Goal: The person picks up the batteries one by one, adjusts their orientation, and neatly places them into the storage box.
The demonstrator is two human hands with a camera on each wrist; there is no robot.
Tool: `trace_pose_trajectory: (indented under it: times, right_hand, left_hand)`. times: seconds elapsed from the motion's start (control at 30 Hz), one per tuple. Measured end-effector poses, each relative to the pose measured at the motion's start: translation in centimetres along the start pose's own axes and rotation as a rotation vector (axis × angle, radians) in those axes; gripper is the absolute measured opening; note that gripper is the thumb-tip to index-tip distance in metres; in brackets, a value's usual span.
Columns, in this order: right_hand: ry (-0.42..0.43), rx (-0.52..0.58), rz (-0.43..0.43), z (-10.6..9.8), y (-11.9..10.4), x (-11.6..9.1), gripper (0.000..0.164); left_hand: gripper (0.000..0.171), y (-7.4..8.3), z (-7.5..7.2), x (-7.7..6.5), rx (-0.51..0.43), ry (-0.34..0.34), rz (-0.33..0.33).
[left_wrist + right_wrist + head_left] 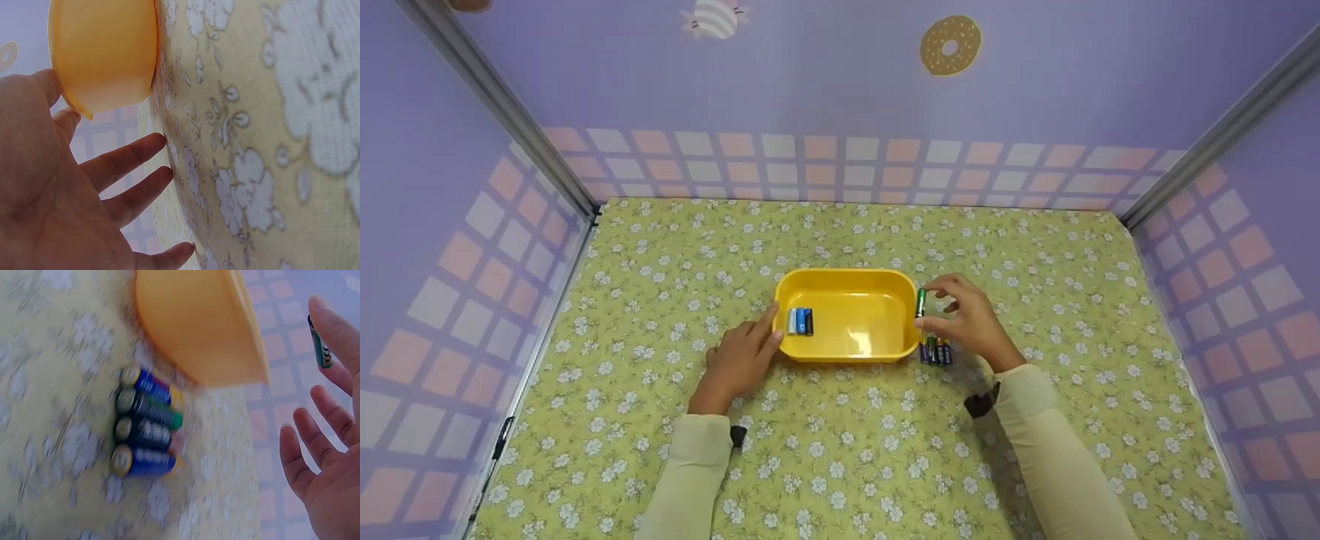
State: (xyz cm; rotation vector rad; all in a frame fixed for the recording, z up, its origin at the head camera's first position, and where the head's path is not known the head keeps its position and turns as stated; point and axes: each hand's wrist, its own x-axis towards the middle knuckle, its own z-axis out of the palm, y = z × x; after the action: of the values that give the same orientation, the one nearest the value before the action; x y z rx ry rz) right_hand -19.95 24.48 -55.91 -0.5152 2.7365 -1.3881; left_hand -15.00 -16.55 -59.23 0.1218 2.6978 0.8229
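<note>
A yellow plastic tub (847, 352) stands mid-table. Side by side at its left end lie several batteries (800, 321), light, blue and dark. My left hand (739, 360) touches the tub's left rim with thumb and index finger; the left wrist view shows its other fingers spread out, fairly straight. Between the thumb and index finger of my right hand (971, 319), a green battery (319, 343) is pinched upright by its ends, raised beside the tub's right rim. Below that hand, a row of several batteries (146, 422), blue, green and dark, lies on the cloth.
A yellow-green floral cloth (840, 450) covers the table. Purple walls with pink and white checks (840, 157) enclose the back and both sides. Metal posts (510, 112) stand at the back corners.
</note>
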Motion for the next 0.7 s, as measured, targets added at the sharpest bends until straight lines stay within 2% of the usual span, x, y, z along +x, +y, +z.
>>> trace_pose_trajectory:
  times: [0.7]
  right_hand:
    - [-0.085, 0.019, -0.044, 4.4, -3.3, 4.2, 0.047]
  left_hand:
    - [0.058, 0.2, -0.1, -0.1, -0.003, -0.009, -0.007]
